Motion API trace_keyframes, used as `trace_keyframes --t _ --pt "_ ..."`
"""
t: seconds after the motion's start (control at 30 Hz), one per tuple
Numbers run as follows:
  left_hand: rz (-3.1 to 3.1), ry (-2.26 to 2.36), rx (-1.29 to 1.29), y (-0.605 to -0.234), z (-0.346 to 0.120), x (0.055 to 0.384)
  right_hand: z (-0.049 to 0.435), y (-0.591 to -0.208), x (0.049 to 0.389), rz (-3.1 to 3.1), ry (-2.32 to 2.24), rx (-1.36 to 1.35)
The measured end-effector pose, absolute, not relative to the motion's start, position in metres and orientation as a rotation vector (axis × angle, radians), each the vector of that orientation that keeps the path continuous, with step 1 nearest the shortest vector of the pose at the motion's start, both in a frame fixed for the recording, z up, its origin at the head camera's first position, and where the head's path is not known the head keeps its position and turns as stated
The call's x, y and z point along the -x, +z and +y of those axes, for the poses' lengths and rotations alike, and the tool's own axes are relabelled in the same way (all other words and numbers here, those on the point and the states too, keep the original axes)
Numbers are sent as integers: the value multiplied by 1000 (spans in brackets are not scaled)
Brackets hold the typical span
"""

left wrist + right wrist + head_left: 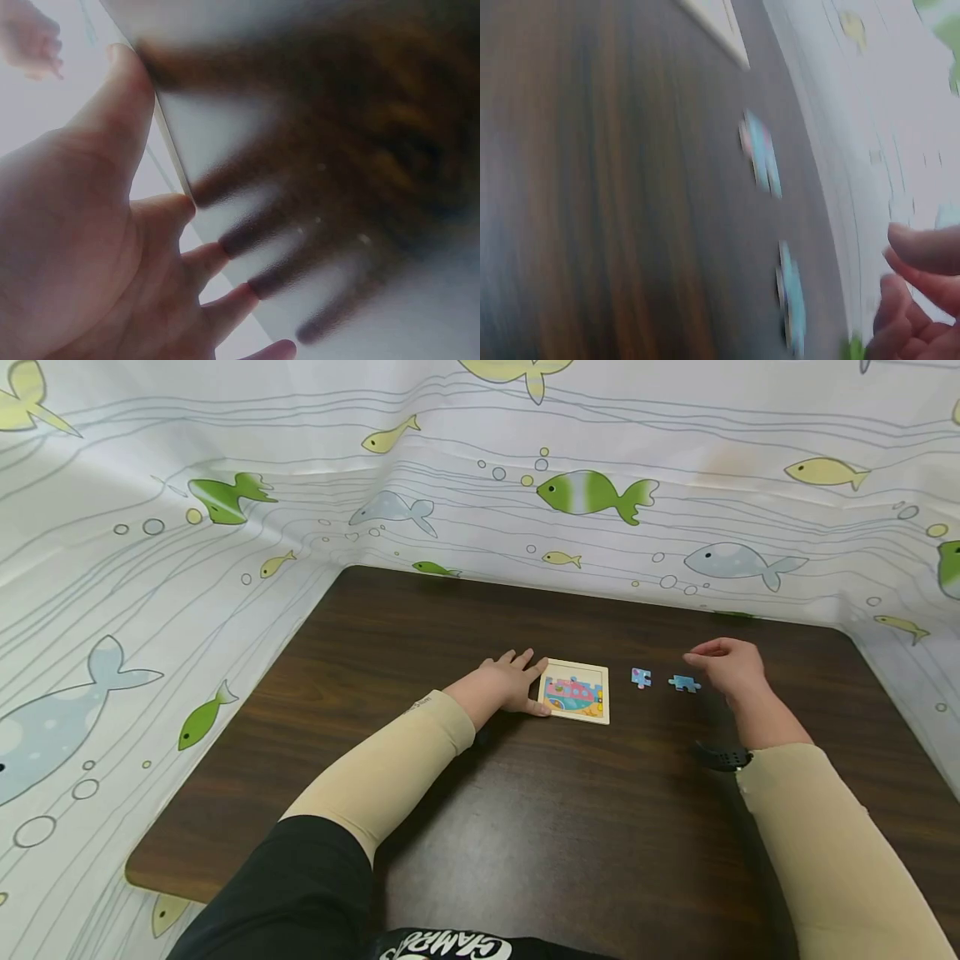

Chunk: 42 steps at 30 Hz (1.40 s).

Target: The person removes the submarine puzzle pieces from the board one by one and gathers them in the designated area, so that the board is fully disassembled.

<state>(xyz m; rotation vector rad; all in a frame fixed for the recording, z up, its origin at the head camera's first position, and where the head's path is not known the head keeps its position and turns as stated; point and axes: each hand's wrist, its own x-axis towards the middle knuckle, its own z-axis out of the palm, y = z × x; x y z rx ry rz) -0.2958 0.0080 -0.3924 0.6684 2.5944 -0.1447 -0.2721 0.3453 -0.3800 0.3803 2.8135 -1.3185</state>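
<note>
Just right of centre in the head view, I have the left hand spread wide, thumb and forefinger at the left corners of the puzzle board, probably to keep it from sliding on the desk. The board lies flat, partly filled. Farther right, a near piece and a far piece lie apart, which I judge makes each easy to pick up. Right of both, my right hand has its fingers narrow; I see nothing between them.

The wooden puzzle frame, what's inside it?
Inside the wooden puzzle frame are joined pieces in pink, blue and yellow, with a bare pale strip beyond them. The frame's floor beneath the pieces is covered, so I can't see it.
</note>
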Motion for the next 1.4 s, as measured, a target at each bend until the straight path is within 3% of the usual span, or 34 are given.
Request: trace_keyframes --t 0.33,0.5,1.4 --pt "2594 -167 -661 -392 7 297 237 -385 294 2788 -1148 160" --pt "2601 -160 -672 -392 5 298 206 -391 296 2738 -1020 343" --pt "2600 -173 -699 -392 6 296 190 -398 294 2666 -957 304"
